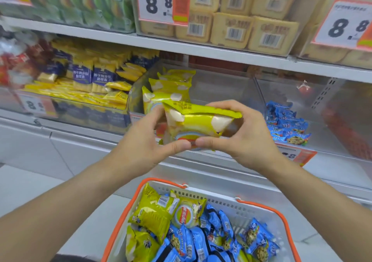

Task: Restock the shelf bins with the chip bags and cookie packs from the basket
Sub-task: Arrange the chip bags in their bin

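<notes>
A yellow-green chip bag (198,120) is held in front of the middle shelf, top edge up. My left hand (147,143) grips its left side and my right hand (239,139) grips its right side, thumbs meeting under it. Behind it a clear bin (221,84) holds three upright chip bags (171,88) of the same kind. The clear bin to the right holds several blue cookie packs (285,124). Below, a white basket with orange handles (259,211) carries more chip bags (155,211) on its left and blue cookie packs (211,239) across the rest.
The left bin on the same shelf is full of yellow and blue snack packs (90,78). The upper shelf (181,44) carries beige packs (241,20) and price tags reading 8.8 (159,2). A white ledge (80,139) runs below the bins.
</notes>
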